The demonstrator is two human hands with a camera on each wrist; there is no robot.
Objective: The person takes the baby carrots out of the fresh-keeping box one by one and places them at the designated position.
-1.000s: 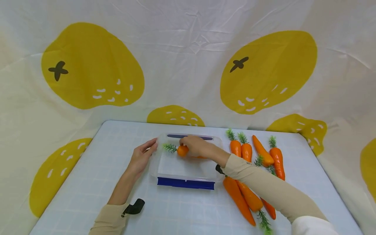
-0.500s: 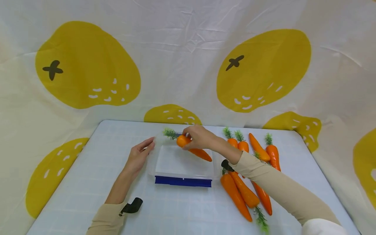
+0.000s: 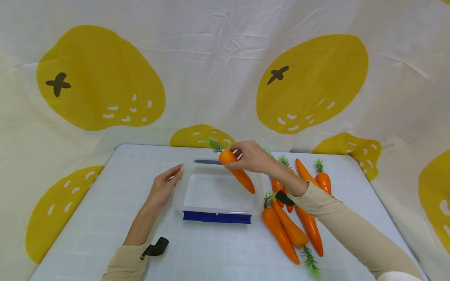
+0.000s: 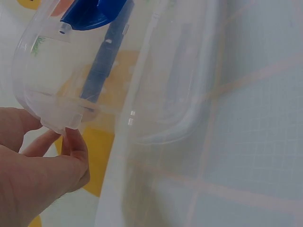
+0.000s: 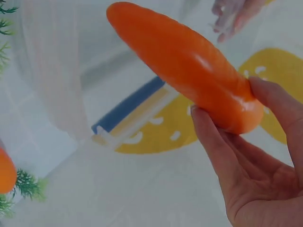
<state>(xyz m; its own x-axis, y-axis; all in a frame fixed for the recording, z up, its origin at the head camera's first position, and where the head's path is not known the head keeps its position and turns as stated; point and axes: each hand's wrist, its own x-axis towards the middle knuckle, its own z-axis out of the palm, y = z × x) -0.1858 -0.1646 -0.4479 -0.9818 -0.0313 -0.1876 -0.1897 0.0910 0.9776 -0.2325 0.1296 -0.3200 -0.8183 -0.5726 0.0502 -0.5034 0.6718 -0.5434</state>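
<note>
Pinching a carrot [image 3: 236, 172] near its fat end, the right hand [image 3: 252, 157] is holding it up in the air over the far right part of a clear box [image 3: 217, 188]. From the head view, the carrot is tilting, with its green top pointing up and away and its thin tip pointing down toward the box. It is not touching the box. The left hand [image 3: 162, 189] is resting at the left side of the box, with its fingers almost straight and their tips touching the far left corner. The box is sitting on a pale blue table [image 3: 105, 203], and its near edge is showing a blue clip [image 3: 216, 217]. More carrots [image 3: 293, 214] are lying in a bunch to the right of the box. A cloth with big yellow fruit shapes [image 3: 309, 82] is hanging behind the table.

From the left wrist view, the fingertips [image 4: 75, 142] of the left hand are touching the rim at the corner of the box [image 4: 118, 90]. The fingers are not wrapping around it.

From the right wrist view, the right hand [image 5: 265, 170] is gripping the carrot [image 5: 184, 66] between thumb and fingers. The carrot is hanging above the box [image 5: 61, 75], and the far blue clip [image 5: 128, 111] is showing under it.
</note>
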